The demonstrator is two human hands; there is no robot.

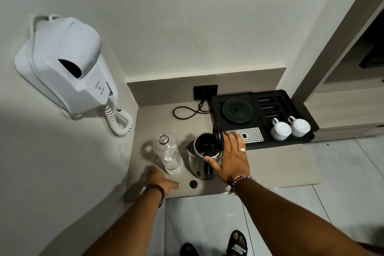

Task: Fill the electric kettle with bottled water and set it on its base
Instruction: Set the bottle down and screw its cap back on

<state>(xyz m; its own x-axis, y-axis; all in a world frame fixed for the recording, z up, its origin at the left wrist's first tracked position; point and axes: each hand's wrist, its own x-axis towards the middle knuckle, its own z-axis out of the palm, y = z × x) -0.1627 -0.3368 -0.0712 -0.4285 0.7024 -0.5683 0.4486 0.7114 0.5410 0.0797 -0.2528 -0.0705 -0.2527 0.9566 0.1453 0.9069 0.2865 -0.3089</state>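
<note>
Head view, looking down at a corner table: my right hand rests against the handle side of the steel electric kettle, fingers spread and not closed, with its black lid hinged up and the mouth open. My left hand lies flat and empty on the table just beside the uncapped clear water bottle, which stands upright to the kettle's left, its cap set down near the front edge.

The bottle looks roughly a third full, so I judge it light but thin-walled and easily squeezed (grip the middle, gently). The kettle is rigid and smooth; I would take it by the handle, and expect more weight once filled. Its round base waits on the black tray behind, well apart.
</note>
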